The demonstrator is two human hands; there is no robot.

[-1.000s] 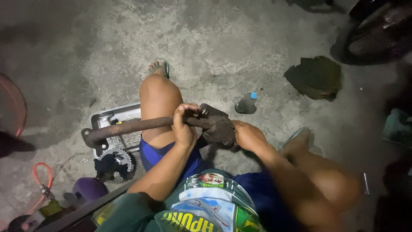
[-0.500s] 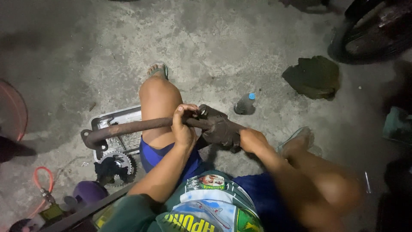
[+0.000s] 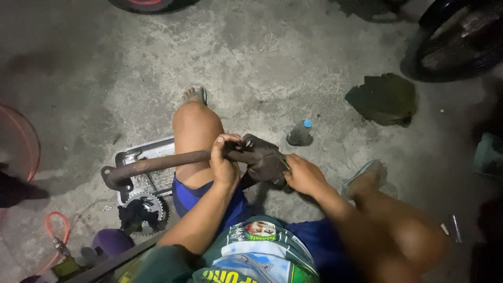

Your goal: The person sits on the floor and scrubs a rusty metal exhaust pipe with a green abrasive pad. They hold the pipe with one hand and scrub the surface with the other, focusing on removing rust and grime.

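Observation:
I sit on a concrete floor with a long rusty metal pipe [image 3: 157, 163] lying across my left knee. My left hand [image 3: 224, 165] is wrapped around the pipe near its right end. My right hand [image 3: 304, 174] grips a dark greasy rag [image 3: 264, 160] that covers the pipe's end. The pipe's far end has a flange [image 3: 112, 178] over a metal tray [image 3: 137, 153].
A toothed sprocket [image 3: 149, 205] lies by the tray. A small bottle with a blue cap [image 3: 300, 133] stands on the floor ahead. A dark green cloth [image 3: 385, 98] lies at right, near a tyre [image 3: 450, 47]. An orange hose [image 3: 52, 233] and a purple object [image 3: 111, 242] are at lower left.
My right hand has shifted slightly on the rag at the pipe's end. The left hand still holds the pipe in the same place.

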